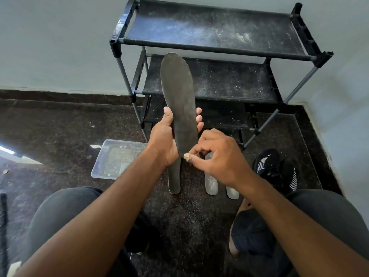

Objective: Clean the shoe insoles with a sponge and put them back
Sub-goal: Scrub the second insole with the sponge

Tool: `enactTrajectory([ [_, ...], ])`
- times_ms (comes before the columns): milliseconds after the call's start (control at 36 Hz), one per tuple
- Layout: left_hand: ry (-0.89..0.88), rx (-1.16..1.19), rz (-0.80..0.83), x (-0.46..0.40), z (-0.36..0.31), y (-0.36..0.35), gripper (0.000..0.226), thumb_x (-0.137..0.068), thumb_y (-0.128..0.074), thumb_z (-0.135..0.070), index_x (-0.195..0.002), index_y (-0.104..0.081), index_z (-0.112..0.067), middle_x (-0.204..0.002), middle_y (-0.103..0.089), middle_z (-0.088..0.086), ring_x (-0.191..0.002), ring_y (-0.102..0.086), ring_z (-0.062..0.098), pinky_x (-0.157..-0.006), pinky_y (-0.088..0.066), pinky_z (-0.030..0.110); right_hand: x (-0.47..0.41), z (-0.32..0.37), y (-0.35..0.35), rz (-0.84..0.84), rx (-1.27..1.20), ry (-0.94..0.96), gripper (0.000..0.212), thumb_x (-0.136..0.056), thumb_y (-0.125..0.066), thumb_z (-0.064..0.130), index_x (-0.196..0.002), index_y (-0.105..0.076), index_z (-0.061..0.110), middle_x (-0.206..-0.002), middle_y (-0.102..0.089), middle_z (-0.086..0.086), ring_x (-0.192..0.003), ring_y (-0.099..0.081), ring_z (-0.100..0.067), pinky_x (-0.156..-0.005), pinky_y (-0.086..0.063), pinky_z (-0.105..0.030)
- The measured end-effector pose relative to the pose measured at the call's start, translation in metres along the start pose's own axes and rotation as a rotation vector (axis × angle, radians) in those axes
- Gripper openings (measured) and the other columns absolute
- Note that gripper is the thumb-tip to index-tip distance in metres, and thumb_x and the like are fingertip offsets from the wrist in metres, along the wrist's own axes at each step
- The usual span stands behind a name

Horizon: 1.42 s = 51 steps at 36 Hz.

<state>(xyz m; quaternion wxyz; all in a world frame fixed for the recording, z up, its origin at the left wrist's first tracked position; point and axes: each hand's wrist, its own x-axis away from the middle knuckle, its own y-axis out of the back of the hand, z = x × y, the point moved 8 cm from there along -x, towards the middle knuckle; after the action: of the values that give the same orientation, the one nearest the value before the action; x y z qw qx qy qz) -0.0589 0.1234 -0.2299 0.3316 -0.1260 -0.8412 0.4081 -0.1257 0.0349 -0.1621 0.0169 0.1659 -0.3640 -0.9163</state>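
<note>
My left hand (pixel 166 136) grips a long dark grey insole (pixel 178 90) upright, thumb on its left edge and fingertips curled round the right edge. My right hand (pixel 217 156) pinches a small tan piece of sponge (pixel 187 156) against the insole's lower end. A second dark insole (pixel 174 179) lies on the floor below it. Two light grey insoles (pixel 211 182) (pixel 232 192) lie side by side to its right, partly hidden by my right hand. A pair of black shoes (pixel 276 166) with white stripes stands on the floor at the right.
A dusty black shoe rack (pixel 219 48) with several shelves stands against the grey wall ahead. A clear plastic tray (pixel 117 158) sits on the dark speckled floor at left. My knees (pixel 65 212) frame the lower view. Crumbs are scattered on the floor.
</note>
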Motion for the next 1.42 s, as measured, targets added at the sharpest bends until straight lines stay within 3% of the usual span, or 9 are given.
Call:
enactTrajectory([
  [139,0.067,-0.063,0.027,0.002,0.015,-0.004,0.077,-0.106,-0.026,-0.063,-0.135,-0.062,-0.001,-0.133,-0.068,0.011,-0.115,-0.066,0.024,-0.089,-0.062,0.042,-0.003,-0.001,0.006,-0.126,-0.016,-0.043,0.002,-0.082,-0.082,0.015,-0.083,-0.08,0.014,-0.072,-0.056,0.004,-0.074,-0.052,-0.011,-0.084,-0.046,-0.02],
  [333,0.052,0.045,-0.008,-0.001,0.011,0.001,0.077,-0.107,-0.029,-0.061,-0.127,-0.065,0.004,-0.123,-0.072,0.012,-0.102,-0.068,0.021,-0.098,-0.057,0.036,0.0,0.001,-0.004,0.064,-0.024,-0.028,0.008,-0.077,-0.084,0.021,-0.073,-0.078,0.018,-0.07,-0.058,0.009,-0.075,-0.052,-0.011,-0.07,-0.041,-0.018],
  [444,0.095,0.037,0.009,-0.006,0.014,0.003,0.079,-0.105,-0.027,-0.065,-0.142,-0.056,-0.001,-0.122,-0.071,0.011,-0.107,-0.067,0.021,-0.093,-0.06,0.036,-0.004,-0.011,0.011,-0.046,-0.004,-0.095,0.007,-0.078,-0.085,0.02,-0.075,-0.079,0.017,-0.068,-0.057,0.003,-0.072,-0.052,-0.012,-0.07,-0.036,-0.01],
  [667,0.069,0.069,0.037,-0.003,0.011,-0.001,0.077,-0.107,-0.029,-0.062,-0.132,-0.062,0.003,-0.123,-0.071,0.013,-0.102,-0.069,0.021,-0.095,-0.06,0.036,-0.002,-0.004,0.0,0.123,-0.07,-0.08,0.008,-0.078,-0.086,0.018,-0.075,-0.079,0.016,-0.073,-0.06,0.005,-0.067,-0.054,-0.014,-0.063,-0.044,-0.022],
  [750,0.051,0.039,0.014,-0.005,0.009,0.002,0.076,-0.107,-0.028,-0.061,-0.14,-0.057,0.001,-0.126,-0.071,0.013,-0.102,-0.07,0.021,-0.091,-0.061,0.034,-0.005,-0.017,0.014,0.002,0.003,-0.127,0.008,-0.078,-0.085,0.022,-0.076,-0.079,0.018,-0.073,-0.059,0.004,-0.067,-0.053,-0.011,-0.062,-0.044,-0.025],
  [972,0.063,0.069,-0.002,-0.003,0.011,0.0,0.076,-0.107,-0.029,-0.06,-0.134,-0.06,0.004,-0.122,-0.072,0.013,-0.101,-0.069,0.021,-0.096,-0.059,0.034,0.0,-0.008,-0.001,0.125,-0.015,-0.119,0.01,-0.079,-0.084,0.021,-0.075,-0.078,0.015,-0.07,-0.054,0.014,-0.064,-0.054,-0.006,-0.06,-0.039,-0.014],
  [1139,0.1,0.074,-0.003,-0.004,0.015,0.001,0.076,-0.106,-0.028,-0.063,-0.134,-0.06,0.001,-0.121,-0.072,0.011,-0.102,-0.069,0.021,-0.089,-0.062,0.035,-0.003,-0.017,0.015,-0.081,0.106,-0.134,0.006,-0.083,-0.08,0.017,-0.081,-0.077,0.013,-0.078,-0.055,0.004,-0.069,-0.054,-0.01,-0.064,-0.047,-0.025],
  [1306,0.085,0.067,-0.047,-0.006,0.013,0.003,0.076,-0.106,-0.03,-0.063,-0.129,-0.063,0.002,-0.119,-0.073,0.013,-0.103,-0.07,0.022,-0.087,-0.063,0.037,0.002,-0.007,0.001,0.069,-0.015,-0.065,0.002,-0.083,-0.081,0.012,-0.083,-0.079,0.013,-0.083,-0.063,0.004,-0.076,-0.06,-0.01,-0.069,-0.045,-0.011],
  [1417,0.097,-0.026,-0.056,-0.003,0.021,0.007,0.078,-0.106,-0.028,-0.063,-0.141,-0.056,0.0,-0.13,-0.069,0.013,-0.115,-0.068,0.025,-0.089,-0.063,0.04,0.001,-0.013,0.007,-0.042,0.069,-0.055,0.003,-0.086,-0.078,0.011,-0.088,-0.08,0.011,-0.085,-0.066,0.001,-0.079,-0.061,-0.008,-0.074,-0.052,-0.02],
])
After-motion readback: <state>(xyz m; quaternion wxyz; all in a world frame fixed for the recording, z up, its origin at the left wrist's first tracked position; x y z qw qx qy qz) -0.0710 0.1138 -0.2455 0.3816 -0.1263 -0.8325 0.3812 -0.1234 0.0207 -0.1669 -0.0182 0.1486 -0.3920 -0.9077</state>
